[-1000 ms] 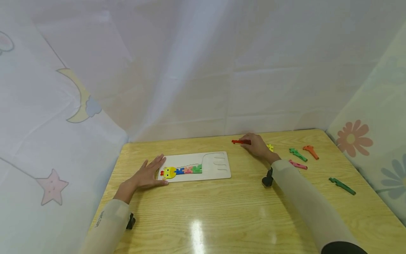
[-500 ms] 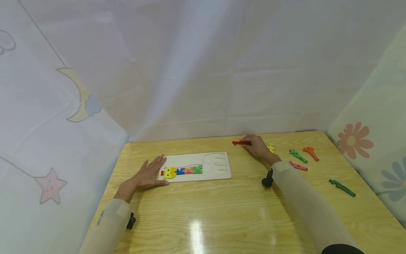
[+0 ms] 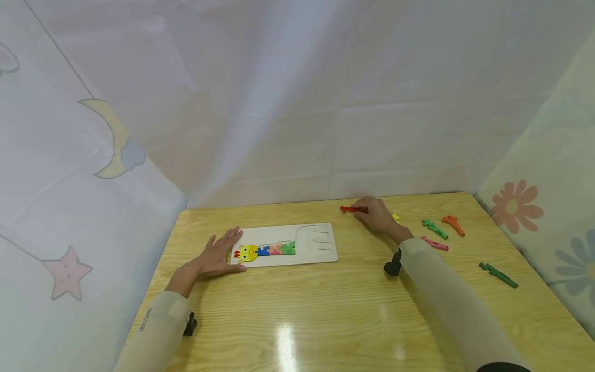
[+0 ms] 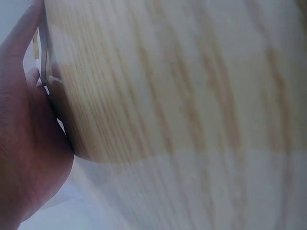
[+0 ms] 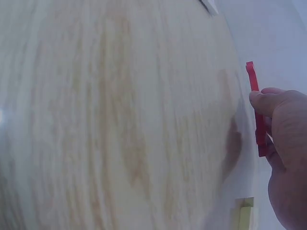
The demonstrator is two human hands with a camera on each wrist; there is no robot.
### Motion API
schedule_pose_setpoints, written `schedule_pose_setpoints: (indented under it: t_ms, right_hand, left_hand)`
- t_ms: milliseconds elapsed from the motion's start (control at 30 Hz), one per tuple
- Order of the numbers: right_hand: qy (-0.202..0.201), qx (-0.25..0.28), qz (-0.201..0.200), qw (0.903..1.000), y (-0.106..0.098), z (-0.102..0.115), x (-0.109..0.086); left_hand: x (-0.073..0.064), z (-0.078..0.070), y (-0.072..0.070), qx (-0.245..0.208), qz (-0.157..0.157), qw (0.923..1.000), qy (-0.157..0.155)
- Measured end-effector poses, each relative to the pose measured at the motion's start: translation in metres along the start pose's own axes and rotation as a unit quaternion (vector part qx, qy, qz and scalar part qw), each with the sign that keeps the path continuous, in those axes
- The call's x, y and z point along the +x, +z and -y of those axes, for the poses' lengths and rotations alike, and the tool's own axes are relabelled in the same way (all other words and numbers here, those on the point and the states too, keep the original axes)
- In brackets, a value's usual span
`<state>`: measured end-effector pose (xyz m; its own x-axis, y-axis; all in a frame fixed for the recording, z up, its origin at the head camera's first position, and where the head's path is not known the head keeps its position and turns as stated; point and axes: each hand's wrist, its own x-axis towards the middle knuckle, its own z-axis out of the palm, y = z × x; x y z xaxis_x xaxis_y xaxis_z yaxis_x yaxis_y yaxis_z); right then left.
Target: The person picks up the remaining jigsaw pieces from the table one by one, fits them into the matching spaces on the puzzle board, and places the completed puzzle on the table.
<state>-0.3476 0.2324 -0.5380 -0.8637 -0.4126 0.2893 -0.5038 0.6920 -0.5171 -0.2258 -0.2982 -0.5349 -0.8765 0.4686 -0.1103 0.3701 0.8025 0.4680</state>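
Note:
A white puzzle board (image 3: 321, 253) lies on the wooden table. Set in it are a yellow giraffe head (image 3: 247, 253) and blue, pink and green neck pieces, the green neck piece (image 3: 288, 247) being rightmost; outlined legs show at its right end. My left hand (image 3: 215, 258) rests on the board's left end, its fingers straight and the thumb spread along the near edge. My right hand (image 3: 377, 214) pinches a slim red puzzle piece (image 5: 259, 120) between thumb and fingers, right of the board near the table's back edge. Some of that piece is hidden by the fingers.
Right of my right hand lie a partly hidden yellow piece (image 3: 395, 218), a light green piece (image 3: 435, 229), an orange piece (image 3: 453, 226), a pink piece (image 3: 435, 243) and a dark green piece (image 3: 498, 275). Fabric walls (image 3: 260, 155) stand along the back and sides.
The head view has shifted slightly. Both hands stay in place, with the red piece still pinched in my right hand.

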Motion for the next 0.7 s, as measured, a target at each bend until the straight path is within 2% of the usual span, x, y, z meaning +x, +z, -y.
schedule_pose_setpoints:
  t_ms: [233, 700]
  right_hand:
    - [-0.028, 0.005, -0.015, 0.9995, -0.004, 0.010, 0.000]
    - [-0.052, 0.005, 0.003, 0.9986, -0.005, 0.026, 0.006]
  left_hand:
    - [-0.002, -0.004, -0.002, 0.010, 0.007, 0.9999, -0.009]
    - [-0.002, -0.003, -0.002, 0.014, 0.002, 0.9999, -0.006]
